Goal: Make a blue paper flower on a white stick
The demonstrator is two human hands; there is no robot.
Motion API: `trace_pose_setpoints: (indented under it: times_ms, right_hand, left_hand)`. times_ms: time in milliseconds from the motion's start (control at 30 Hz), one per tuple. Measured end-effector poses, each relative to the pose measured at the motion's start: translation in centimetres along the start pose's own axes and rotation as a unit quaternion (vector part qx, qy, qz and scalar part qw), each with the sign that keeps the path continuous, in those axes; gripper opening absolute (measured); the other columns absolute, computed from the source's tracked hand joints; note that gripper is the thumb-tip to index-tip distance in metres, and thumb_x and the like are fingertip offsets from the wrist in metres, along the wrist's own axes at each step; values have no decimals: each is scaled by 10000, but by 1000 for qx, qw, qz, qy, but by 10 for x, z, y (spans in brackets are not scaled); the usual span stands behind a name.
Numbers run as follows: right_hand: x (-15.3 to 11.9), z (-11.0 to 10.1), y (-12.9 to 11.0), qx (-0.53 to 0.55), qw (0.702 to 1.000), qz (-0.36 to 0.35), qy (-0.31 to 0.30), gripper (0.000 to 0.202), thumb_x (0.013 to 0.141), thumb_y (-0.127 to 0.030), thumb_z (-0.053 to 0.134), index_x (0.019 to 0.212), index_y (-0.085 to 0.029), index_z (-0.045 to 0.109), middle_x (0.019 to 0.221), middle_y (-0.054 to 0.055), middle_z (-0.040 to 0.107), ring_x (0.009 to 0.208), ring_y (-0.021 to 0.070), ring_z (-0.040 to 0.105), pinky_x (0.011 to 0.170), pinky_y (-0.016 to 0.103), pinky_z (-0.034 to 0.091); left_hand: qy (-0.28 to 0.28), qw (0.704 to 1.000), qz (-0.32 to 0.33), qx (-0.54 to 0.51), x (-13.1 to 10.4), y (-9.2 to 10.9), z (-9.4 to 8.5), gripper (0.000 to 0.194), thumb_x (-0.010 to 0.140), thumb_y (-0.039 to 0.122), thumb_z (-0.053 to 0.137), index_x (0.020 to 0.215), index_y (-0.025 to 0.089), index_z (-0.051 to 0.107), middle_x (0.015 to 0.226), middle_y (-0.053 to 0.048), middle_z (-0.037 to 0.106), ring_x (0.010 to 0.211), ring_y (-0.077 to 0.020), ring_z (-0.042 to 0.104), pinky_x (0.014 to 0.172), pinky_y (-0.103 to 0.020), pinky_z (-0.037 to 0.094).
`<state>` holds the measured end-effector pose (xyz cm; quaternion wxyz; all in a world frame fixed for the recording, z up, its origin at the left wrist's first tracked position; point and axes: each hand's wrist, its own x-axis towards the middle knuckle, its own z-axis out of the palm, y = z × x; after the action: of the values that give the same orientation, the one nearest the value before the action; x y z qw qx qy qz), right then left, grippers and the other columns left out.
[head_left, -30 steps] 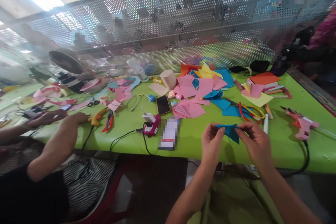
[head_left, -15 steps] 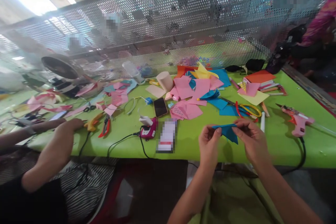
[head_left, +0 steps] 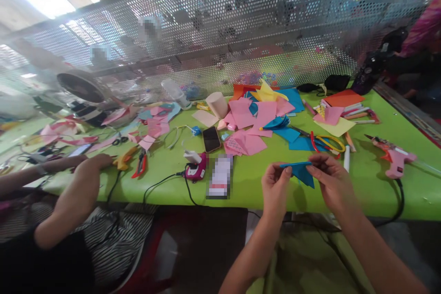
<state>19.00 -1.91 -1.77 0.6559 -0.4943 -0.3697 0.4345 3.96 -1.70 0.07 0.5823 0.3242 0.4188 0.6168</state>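
Head: blue paper (head_left: 303,174) btwn L grip (head_left: 276,187), R grip (head_left: 333,183)

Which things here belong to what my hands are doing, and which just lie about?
Job in hand:
blue piece, held by left hand and right hand
perhaps blue sheets

Apparently just lying about:
dark-screened phone
magenta power adapter
pale roll

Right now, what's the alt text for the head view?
A person's left hand and right hand pinch a folded blue sheet over the near part of a green table. Pink sheets and a dark-screened smartphone lie beyond; a pink hot-glue gun is at right. A co-worker's forearm shows at left.
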Motion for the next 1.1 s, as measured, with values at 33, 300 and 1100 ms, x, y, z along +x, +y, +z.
trace_pose_setpoints:
  times_ms: [33,300,1100]
  right_hand:
    - [1,-2,-1,-2,1000,8,-11,377,727,-469,962,995,-266,790,914,37,771,804,206,705,705,334,579]
    - [1,-6,-9,-60,998,-1,-32,316,776,-564,925,875,-279,830,817,24,789,738,221,693,685,365,575]
    - [31,-14,-35,-191,976,-57,-85,325,864,-578,847,925,-259,829,771,12,735,679,184,614,596,303,454]
  left_hand:
    - [-1,1000,-1,0,0,0,0,426,740,517,956,868,183,726,785,5,704,757,-132,633,776,-264,528]
    - [-21,1000,-8,17,1,1,2,449,731,543,953,866,179,727,791,-6,711,760,-142,636,773,-273,528]
    - [-150,904,230,327,43,38,-1,65,882,215,849,827,250,849,846,-63,804,848,-236,692,824,-346,501]
